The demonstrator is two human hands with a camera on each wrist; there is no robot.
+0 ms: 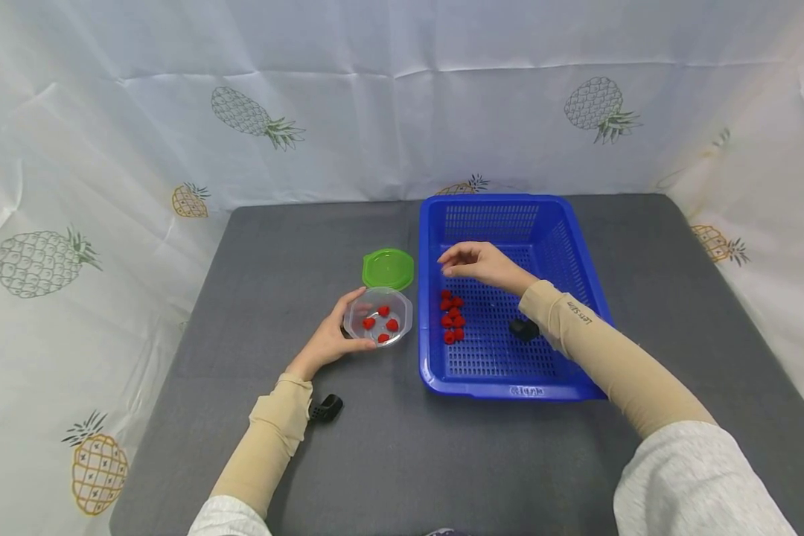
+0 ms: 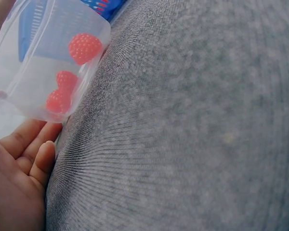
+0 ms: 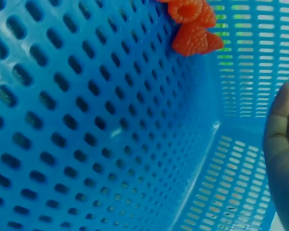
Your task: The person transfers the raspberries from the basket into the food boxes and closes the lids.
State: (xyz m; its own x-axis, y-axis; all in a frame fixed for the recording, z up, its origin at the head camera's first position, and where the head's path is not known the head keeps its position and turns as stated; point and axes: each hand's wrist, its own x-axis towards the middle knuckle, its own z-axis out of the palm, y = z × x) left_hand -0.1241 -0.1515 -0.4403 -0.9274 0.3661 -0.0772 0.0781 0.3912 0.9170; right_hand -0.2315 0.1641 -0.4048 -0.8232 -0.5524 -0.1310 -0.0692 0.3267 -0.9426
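Observation:
My left hand (image 1: 328,339) holds a clear plastic container (image 1: 407,307) from its left side, thumb on the near wall and fingers on the far wall. Several red raspberries (image 1: 391,325) lie spread on its bottom; in the left wrist view raspberries (image 2: 85,48) show through the wall. Over the left part of a blue plastic basket (image 1: 502,388) is my right hand (image 1: 485,266), its fingers loosely bent and no raspberry visible in them. Below it, more raspberries (image 1: 447,321) are clustered along the basket's left side. The right wrist view shows some of these raspberries (image 3: 190,39) near the slotted wall.
A green lid (image 1: 388,269) lies on the grey table (image 1: 275,283) just behind the container, left of the basket. Black wrist devices (image 1: 327,408) are on both forearms. White pineapple-print cloth (image 1: 348,141) hangs behind the table and at its sides.

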